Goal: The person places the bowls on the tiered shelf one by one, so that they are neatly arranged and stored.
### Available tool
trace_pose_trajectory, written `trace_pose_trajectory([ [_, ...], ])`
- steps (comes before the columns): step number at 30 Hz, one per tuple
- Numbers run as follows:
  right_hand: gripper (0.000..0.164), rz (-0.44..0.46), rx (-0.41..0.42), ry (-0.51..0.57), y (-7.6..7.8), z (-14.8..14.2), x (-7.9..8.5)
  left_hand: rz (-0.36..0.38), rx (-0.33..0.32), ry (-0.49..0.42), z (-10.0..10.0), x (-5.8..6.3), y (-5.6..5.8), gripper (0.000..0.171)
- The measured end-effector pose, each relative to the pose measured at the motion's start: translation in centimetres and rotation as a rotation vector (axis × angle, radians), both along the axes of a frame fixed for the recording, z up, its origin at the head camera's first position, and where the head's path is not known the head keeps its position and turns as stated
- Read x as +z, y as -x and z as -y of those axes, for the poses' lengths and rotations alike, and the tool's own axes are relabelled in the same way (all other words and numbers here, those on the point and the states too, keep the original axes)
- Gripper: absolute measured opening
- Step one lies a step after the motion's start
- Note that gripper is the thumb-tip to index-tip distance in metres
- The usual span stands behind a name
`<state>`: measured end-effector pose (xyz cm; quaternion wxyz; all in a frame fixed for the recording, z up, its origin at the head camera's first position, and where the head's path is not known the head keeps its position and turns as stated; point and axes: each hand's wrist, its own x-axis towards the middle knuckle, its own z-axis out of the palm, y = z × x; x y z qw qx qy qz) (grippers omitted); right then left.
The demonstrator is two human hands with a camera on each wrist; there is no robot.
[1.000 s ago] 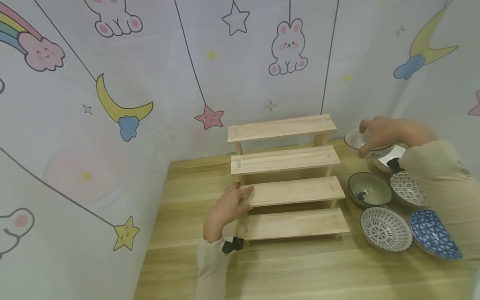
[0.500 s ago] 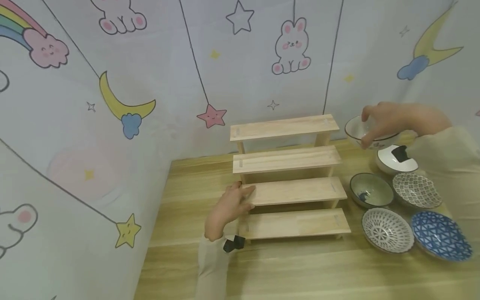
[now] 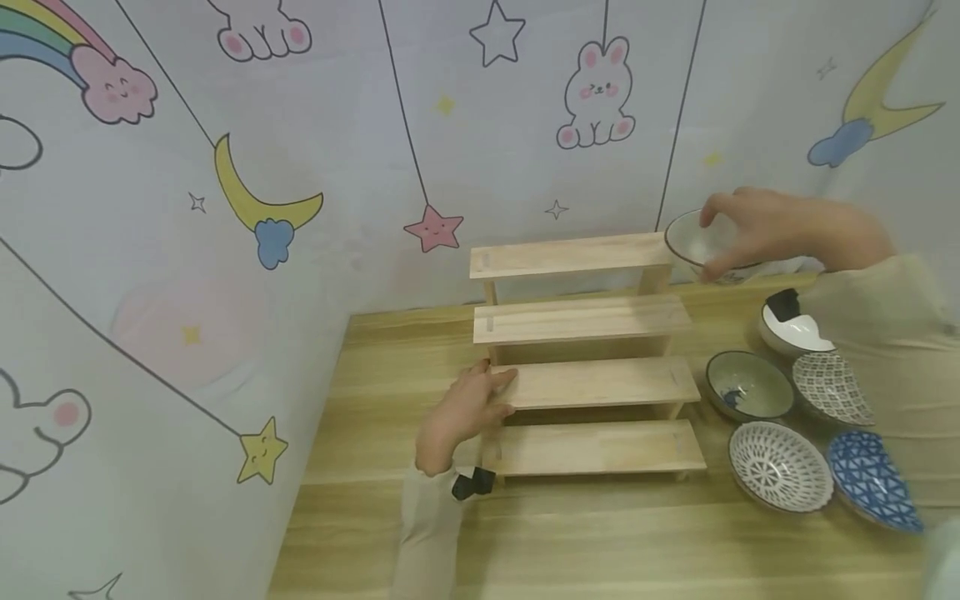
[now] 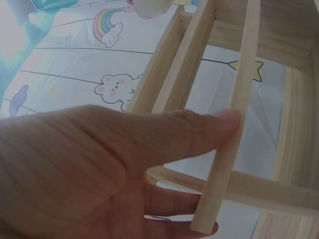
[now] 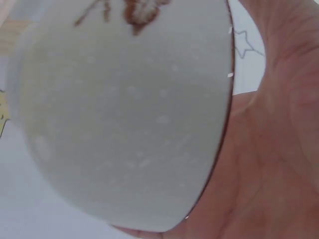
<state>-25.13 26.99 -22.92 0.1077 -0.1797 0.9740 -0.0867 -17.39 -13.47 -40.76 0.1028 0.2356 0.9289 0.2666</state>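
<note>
My right hand (image 3: 765,229) holds a white bowl (image 3: 693,242) by its rim, in the air at the right end of the top step. The right wrist view shows the bowl (image 5: 129,119) close up, with its thin brown rim and a brown motif on the outside. A pale wooden four-step display stand (image 3: 585,323) rises at the middle of the table. At its left end, my left hand (image 3: 468,404) grips the second step from the bottom. In the left wrist view the thumb (image 4: 219,124) presses that board's edge (image 4: 234,114), with fingertips behind it.
Right of the stand sit a green bowl (image 3: 750,387), a plain white bowl (image 3: 795,332), a grey-patterned bowl (image 3: 828,387), a white-and-grey bowl (image 3: 780,467) and a blue-patterned bowl (image 3: 870,479). My right sleeve (image 3: 892,367) partly covers some. A cartoon-printed cloth (image 3: 352,167) hangs behind.
My right hand has lifted the white bowl up from beside the plain white bowl and carried it left to the top step's end. My left hand keeps its hold on the stand.
</note>
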Motion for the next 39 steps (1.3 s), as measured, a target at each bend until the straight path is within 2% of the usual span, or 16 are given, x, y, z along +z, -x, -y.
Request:
trace_pose_trajectory([
  [9, 0.077, -0.085, 0.04, 0.069, 0.1, 1.9, 0.6, -0.001, 0.004, -0.013, 0.0, 0.0, -0.1, 0.056],
  [17, 0.061, -0.214, 0.109, 0.195, 0.0, 3.4, 0.6, 0.0, 0.009, 0.008, -0.2, -0.3, -0.1, 0.056],
  [22, 0.055, -0.295, 0.127, 0.226, 0.1, 5.0, 0.7, 0.002, 0.008, 0.016, -0.2, -0.3, -0.2, 0.057],
  [32, 0.047, -0.452, 0.171, 0.296, 0.6, 8.3, 0.2, -0.012, 0.02, 0.03, -0.1, -0.2, -0.3, 0.062],
  [39, 0.048, -0.497, 0.194, 0.35, 1.3, 10.3, -0.5, -0.023, 0.01, 0.024, -0.1, -0.2, -0.3, 0.062],
])
